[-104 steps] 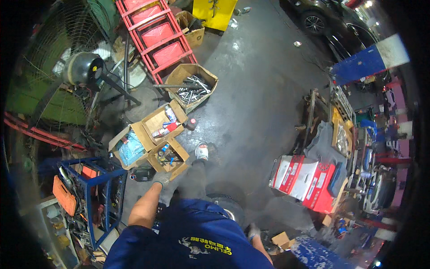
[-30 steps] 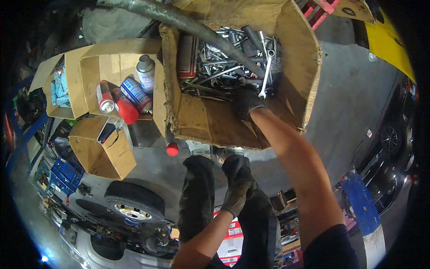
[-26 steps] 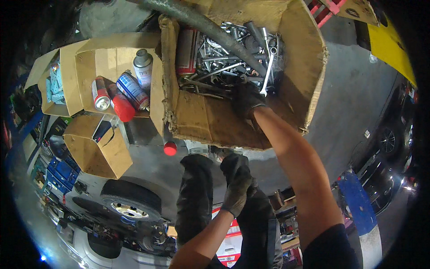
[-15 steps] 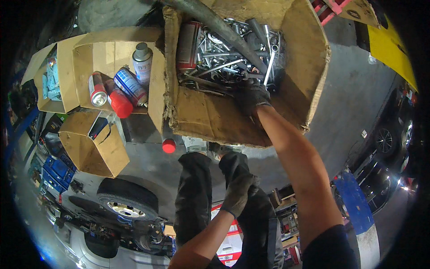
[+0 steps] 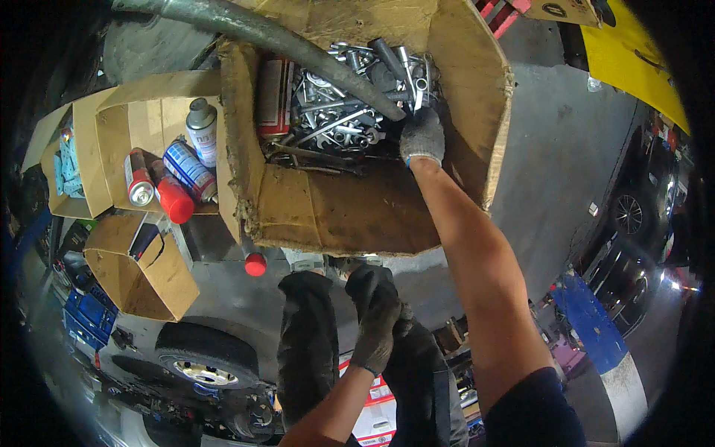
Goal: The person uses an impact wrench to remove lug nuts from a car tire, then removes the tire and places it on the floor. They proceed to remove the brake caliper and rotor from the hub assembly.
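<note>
Head view: right hand [image 5: 422, 139] has shifted over a wrench [image 5: 419, 97]; its hidden fingers' grip is unclear.

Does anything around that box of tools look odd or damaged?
Yes: the large cardboard box has a ragged, frayed left edge. A thick metal bar also slants across its far left side into the jumbled metal tools, looking awkwardly placed.

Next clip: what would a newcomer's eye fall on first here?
Likely the large cardboard box at top centre, heaped with metal tools, the gloved right hand reaching into it. A thick, dark bar slants into it from the upper left. Spray cans with red accents fill a smaller carton beside it, left.
</note>
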`<state>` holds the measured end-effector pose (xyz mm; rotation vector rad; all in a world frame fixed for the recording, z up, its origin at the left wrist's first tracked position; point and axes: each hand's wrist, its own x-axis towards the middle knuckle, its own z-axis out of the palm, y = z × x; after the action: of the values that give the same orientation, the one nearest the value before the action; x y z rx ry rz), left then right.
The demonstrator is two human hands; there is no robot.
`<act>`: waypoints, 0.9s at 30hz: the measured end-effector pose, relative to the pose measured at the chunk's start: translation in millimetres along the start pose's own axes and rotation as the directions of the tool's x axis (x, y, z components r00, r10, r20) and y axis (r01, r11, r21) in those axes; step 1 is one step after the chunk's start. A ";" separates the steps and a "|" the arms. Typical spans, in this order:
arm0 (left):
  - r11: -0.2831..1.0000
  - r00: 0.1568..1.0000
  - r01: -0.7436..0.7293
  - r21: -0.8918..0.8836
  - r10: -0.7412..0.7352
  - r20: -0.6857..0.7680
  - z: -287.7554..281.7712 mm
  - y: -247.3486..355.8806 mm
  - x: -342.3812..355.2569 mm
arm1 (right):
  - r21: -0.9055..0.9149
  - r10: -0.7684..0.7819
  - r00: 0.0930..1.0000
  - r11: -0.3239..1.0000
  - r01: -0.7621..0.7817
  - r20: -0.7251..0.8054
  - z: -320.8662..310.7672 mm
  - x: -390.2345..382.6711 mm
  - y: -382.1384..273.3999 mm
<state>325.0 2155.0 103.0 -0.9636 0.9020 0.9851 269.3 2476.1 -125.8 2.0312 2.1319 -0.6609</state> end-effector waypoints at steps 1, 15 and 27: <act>0.999 1.000 -0.021 0.038 0.022 -0.016 -1.0 -1.6 0.4 | 0.018 -0.019 0.999 1.000 0.019 -0.026 -1.1 3.8 -0.2; 0.985 0.998 -0.052 0.166 0.059 -0.037 -0.4 -21.4 11.2 | -0.196 0.039 0.961 0.980 0.016 0.275 -9.5 112.8 -25.5; 0.924 0.979 -0.129 0.359 0.177 -0.103 17.6 -13.4 16.9 | -0.038 -0.263 0.950 0.961 0.272 0.167 -83.0 17.7 -36.2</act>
<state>345.6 2172.4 96.0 -0.6662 1.2350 0.8581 249.6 2524.8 -49.9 1.6123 2.3200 -0.7549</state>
